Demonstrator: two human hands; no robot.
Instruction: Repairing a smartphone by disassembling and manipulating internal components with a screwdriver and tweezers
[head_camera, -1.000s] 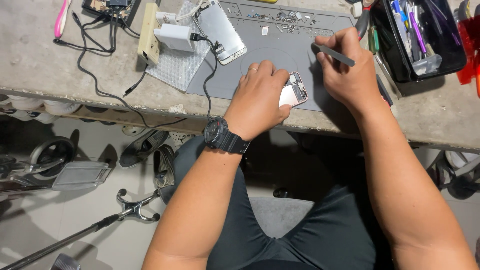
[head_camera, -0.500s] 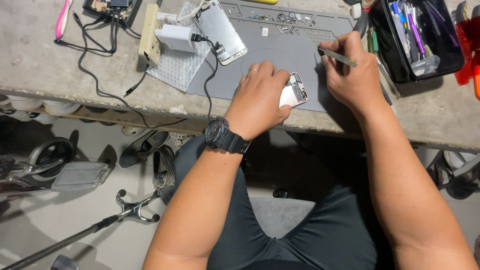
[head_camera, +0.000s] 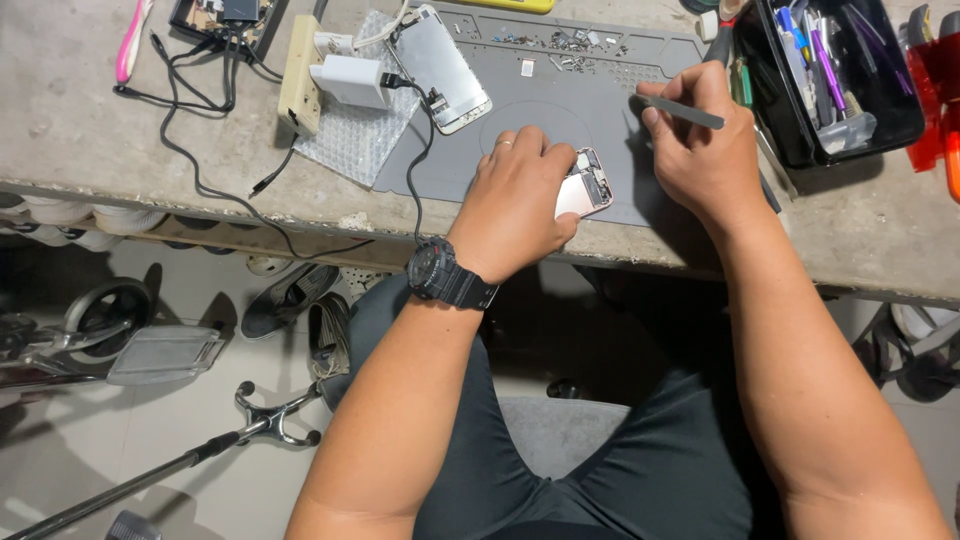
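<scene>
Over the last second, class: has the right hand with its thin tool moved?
Yes. The right hand has lifted its grey tool slightly toward the mat's far edge; the phone stays put.

matt grey rubbery mat (head_camera: 560, 120) on rough concrete bench (head_camera: 80, 130) — glossy black plastic tray (head_camera: 800, 150).

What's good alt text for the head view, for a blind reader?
Left hand holds an opened pink phone on a grey work mat; right hand grips a slim metal tool. A detached screen lies nearby.
</scene>
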